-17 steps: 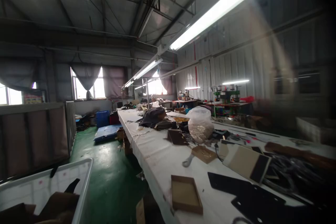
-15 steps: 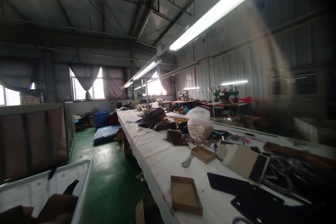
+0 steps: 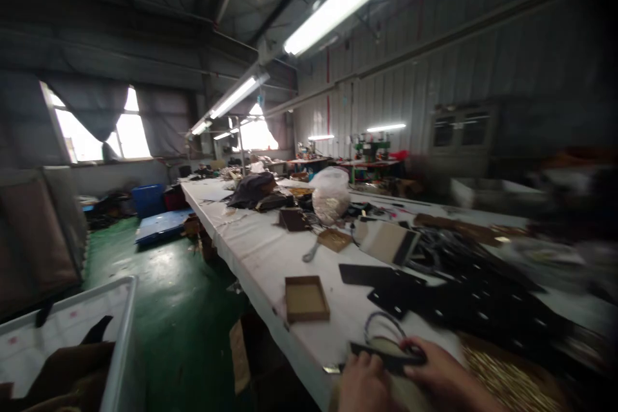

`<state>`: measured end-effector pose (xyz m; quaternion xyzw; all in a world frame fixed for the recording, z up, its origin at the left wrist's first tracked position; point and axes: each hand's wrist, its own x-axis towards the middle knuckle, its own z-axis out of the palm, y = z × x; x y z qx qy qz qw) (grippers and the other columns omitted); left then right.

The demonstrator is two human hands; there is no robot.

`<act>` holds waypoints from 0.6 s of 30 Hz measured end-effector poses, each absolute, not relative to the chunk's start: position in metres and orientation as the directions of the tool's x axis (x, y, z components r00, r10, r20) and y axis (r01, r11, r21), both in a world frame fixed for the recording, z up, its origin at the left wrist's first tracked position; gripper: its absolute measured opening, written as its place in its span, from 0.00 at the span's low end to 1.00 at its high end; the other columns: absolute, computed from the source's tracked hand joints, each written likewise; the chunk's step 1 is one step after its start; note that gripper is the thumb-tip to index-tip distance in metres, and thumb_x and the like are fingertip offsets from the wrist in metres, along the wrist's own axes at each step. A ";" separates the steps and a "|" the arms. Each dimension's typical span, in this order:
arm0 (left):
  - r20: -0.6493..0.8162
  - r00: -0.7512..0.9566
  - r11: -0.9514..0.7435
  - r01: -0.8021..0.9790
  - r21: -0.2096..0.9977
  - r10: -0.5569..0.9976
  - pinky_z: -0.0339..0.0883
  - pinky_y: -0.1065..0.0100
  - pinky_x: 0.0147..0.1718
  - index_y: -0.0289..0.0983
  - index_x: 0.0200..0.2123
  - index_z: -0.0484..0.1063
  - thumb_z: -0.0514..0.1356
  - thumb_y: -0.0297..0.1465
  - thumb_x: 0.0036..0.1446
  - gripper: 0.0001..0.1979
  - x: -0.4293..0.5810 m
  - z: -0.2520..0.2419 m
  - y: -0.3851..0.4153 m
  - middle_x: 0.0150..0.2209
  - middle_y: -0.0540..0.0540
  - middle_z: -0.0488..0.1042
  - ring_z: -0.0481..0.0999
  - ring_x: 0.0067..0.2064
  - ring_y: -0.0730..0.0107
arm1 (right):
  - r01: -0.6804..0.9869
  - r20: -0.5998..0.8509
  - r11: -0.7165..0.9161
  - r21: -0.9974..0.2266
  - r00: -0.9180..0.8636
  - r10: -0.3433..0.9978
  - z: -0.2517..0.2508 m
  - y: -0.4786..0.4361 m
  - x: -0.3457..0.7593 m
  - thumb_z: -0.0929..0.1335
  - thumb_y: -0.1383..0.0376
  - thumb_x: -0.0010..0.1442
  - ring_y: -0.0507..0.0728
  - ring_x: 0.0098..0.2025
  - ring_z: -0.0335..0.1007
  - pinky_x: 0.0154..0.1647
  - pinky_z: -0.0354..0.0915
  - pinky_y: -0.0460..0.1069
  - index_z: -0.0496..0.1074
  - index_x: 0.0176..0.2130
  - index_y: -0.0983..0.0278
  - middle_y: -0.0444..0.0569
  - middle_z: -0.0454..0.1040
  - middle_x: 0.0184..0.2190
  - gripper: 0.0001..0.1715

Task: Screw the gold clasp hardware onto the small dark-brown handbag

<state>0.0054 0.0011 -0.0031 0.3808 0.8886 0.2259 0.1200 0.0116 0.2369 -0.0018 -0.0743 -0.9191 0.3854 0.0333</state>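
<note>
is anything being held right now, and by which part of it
A dark, flat, strip-shaped piece: the left hand grips it near its left end, the right hand near its right end. Its material is too blurred to tell.

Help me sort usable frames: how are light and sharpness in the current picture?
In the head view, the nearest tube lamp and left-side window burn out to white; the upper right corner falls to black; left hand, right hand and dark strip look blurred.
</note>
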 end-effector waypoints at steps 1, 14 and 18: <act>-0.007 -0.676 0.594 0.641 0.486 0.737 0.59 0.38 0.76 0.30 0.67 0.82 0.62 0.46 0.71 0.32 0.010 -0.005 0.002 0.70 0.27 0.73 0.67 0.72 0.31 | 0.155 -0.036 0.679 -0.717 -0.982 0.186 -0.004 0.241 0.012 0.73 0.55 0.37 0.79 0.49 0.84 0.55 0.81 0.63 0.81 0.42 0.53 0.53 0.85 0.40 0.28; 0.049 -0.725 0.623 0.622 0.474 0.687 0.64 0.44 0.72 0.29 0.61 0.83 0.67 0.40 0.70 0.25 0.019 -0.002 0.016 0.65 0.31 0.76 0.72 0.66 0.37 | 0.183 0.029 0.903 -0.389 -0.977 0.211 -0.004 0.246 0.018 0.76 0.65 0.67 0.72 0.66 0.75 0.71 0.67 0.60 0.84 0.63 0.61 0.59 0.79 0.62 0.26; 0.003 -0.716 0.634 0.621 0.461 0.698 0.64 0.43 0.73 0.30 0.58 0.85 0.67 0.37 0.67 0.22 0.020 0.001 0.021 0.62 0.29 0.78 0.73 0.66 0.34 | 0.059 0.187 0.912 -0.405 -0.971 0.146 0.082 0.199 0.050 0.72 0.67 0.74 0.73 0.69 0.74 0.75 0.67 0.64 0.80 0.70 0.67 0.64 0.79 0.65 0.28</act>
